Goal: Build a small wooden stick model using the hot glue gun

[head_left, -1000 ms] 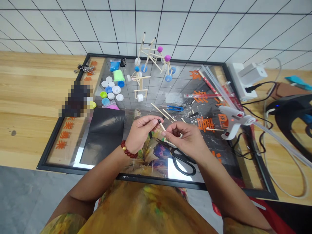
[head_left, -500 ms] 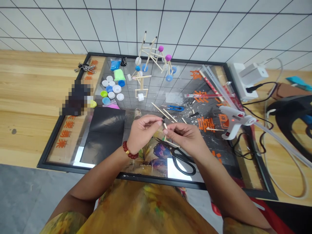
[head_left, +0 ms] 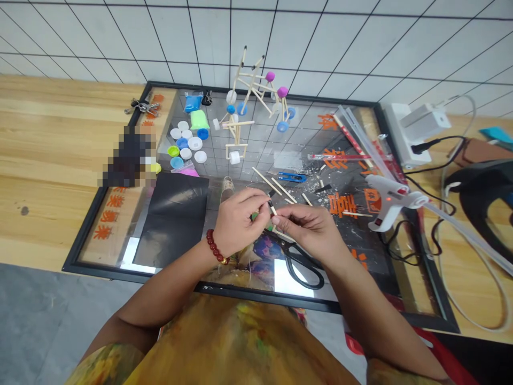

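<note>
Between my hands is a short pale stick (head_left: 273,210) with a black band at its upper end. My right hand (head_left: 310,224) pinches its lower part. The fingers of my left hand (head_left: 242,219), which wears a red bead bracelet (head_left: 214,247), are closed at the black end. Black-handled scissors (head_left: 298,256) lie just under my right hand. Loose pale sticks (head_left: 267,181) and a blue snipper (head_left: 292,177) are beyond my hands. Farther back stand stick structures with blue, white and pink round pieces (head_left: 282,92).
A white glue gun (head_left: 390,200) with cables lies to the right, near a power strip (head_left: 404,133). Black sheet (head_left: 174,214), small tubs of coloured clay (head_left: 195,143) and keys (head_left: 144,108) are on the left. Glass board's black frame (head_left: 264,302) borders the work area.
My left fingers have curled in more at the black end of the stick, and the left wrist has turned slightly. The whole view has shifted a little.
</note>
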Tool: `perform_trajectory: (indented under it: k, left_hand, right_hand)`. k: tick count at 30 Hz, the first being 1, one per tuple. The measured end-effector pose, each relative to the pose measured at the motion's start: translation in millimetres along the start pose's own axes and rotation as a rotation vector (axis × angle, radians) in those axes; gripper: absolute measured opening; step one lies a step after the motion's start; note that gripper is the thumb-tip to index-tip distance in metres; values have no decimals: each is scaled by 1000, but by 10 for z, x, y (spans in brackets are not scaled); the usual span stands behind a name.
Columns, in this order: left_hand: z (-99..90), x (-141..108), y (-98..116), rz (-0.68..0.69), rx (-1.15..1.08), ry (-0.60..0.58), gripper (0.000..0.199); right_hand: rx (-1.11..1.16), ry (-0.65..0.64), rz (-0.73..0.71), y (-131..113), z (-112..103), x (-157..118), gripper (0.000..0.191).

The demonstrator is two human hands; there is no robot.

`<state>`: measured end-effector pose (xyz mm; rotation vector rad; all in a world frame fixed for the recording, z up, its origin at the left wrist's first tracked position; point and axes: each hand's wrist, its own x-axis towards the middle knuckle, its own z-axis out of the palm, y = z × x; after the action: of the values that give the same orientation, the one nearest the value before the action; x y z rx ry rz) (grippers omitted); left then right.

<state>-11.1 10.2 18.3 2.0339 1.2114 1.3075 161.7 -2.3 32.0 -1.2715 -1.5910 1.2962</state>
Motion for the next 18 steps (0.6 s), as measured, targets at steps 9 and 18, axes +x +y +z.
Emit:
perform_trajectory:
  k: [9, 18]
  left_hand:
    - [-4, -14, -10, -42, -103, -24, 18]
    - [-33, 1, 12, -29, -62, -62, 18]
  right_hand:
    - [40, -17, 61, -37, -9, 1, 24]
    - [-8, -22, 30, -16, -29, -1, 22]
